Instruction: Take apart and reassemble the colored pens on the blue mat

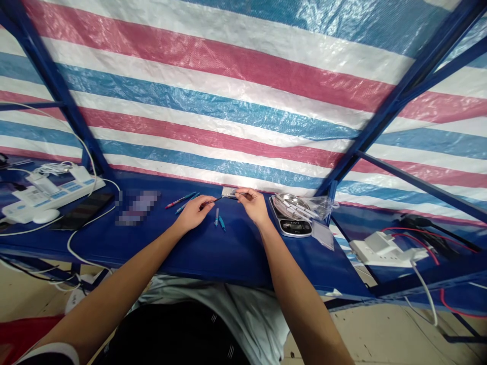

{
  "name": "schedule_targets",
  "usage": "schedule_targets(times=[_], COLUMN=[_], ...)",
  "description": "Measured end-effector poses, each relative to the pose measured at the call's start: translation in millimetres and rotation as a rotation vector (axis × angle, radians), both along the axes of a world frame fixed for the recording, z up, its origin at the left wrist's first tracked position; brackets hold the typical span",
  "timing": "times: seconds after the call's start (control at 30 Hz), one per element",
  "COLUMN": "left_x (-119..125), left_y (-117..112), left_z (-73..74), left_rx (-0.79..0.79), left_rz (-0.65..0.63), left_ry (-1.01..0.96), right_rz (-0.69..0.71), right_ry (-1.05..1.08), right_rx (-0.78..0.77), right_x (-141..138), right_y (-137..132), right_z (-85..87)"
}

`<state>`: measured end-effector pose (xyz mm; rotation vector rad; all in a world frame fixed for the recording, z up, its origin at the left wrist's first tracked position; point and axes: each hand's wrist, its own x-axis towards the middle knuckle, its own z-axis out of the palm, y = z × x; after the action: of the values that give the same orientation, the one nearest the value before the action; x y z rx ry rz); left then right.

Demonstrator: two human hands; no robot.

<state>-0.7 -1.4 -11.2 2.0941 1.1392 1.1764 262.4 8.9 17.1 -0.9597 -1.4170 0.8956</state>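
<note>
Left hand (195, 213) and right hand (253, 205) each have the grip closed on a thin dark rod (220, 199), held just above the blue desk (243, 253); this fine handling asks for a steady hold

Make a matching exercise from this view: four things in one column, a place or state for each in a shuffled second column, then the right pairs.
Things:
1. Digital scale
2. White power strip
3. Left hand
4. Striped tarpaulin

Places or states:
A. Stretched behind the blue table
B. Pinching a thin dark rod
C. Bearing a steel dish
D. At the table's far left, among cables

Pairs: 1-C, 2-D, 3-B, 4-A
</note>
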Motion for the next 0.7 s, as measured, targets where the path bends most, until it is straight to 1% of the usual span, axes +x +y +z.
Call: schedule_targets(times=[0.1, 0.23, 0.33, 0.43, 0.5, 0.57, 0.63, 0.7], left_x=[1.4, 1.0, -0.9, -1.0, 0.5, 2.0, 2.3, 1.1], left_y=[-3.2, -5.0, -4.7, -4.8, -5.0, -4.7, -3.5, -1.8], left_z=[3.3, 5.1, 5.5, 5.5, 4.4, 2.0, -1.2, -4.3], left_rx=[-0.001, 0.025, 0.04, 0.027, -0.028, -0.117, -0.192, -0.234], left_rz=[-0.022, -0.064, -0.076, -0.103, -0.129, -0.152, -0.158, -0.154], left_ry=[0.023, 0.075, 0.119, 0.11, 0.055, -0.023, -0.096, -0.146], right_rz=[0.024, 0.13, 0.169, 0.209, 0.273, 0.342, 0.387, 0.418], right_ry=[-0.013, -0.071, -0.043, 0.008, 0.02, 0.019, 0.022, 0.02], right_rx=[-0.001, -0.007, -0.021, -0.077, -0.118, -0.141, -0.148, -0.156], right_x=[-0.7, -2.6, -3.0, -3.1, -4.4, -6.6, -9.0, -11.0], right_y=[-1.7, -2.9, -1.8, -2.4, -5.1, -9.0, -12.7, -15.0], right_z=[0.2, -2.9, -5.5, -6.6, -5.8, -4.0, -1.9, -0.6])
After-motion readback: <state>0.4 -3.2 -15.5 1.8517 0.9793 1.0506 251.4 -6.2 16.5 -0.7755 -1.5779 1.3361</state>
